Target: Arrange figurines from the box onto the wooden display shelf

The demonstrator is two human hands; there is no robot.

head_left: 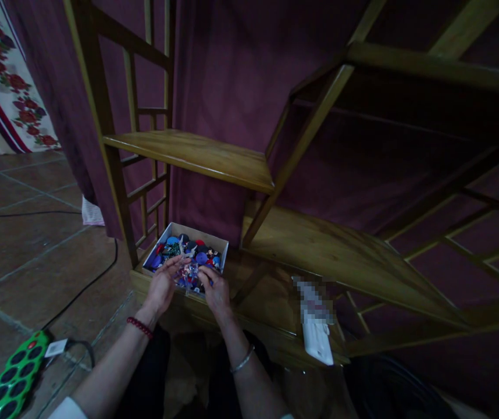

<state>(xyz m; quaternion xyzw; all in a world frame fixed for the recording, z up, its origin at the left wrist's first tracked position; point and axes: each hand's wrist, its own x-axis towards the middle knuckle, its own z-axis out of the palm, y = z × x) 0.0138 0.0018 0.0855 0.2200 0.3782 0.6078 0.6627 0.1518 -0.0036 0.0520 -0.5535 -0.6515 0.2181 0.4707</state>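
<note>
A shallow open box (221, 247) with pale walls stands on the low wooden shelf, filled with small figures and round pieces in blue, red, black and purple. Over its front part, my left hand (163, 289) and my right hand (217, 292) pinch a small clear plastic bag (188, 274) between them. Something small and colourful shows through the plastic, too small to make out. A dark red bead bracelet (140, 327) circles my left wrist, and a silver bangle (243, 361) is on my right.
A wooden shelf board (197, 154) juts out above the box, with slanted posts to its right. On the lower shelf lies a white packet (317, 340), partly pixelated. Green power strip (16, 372) and black cable (96, 285) lie on the tiled floor at left.
</note>
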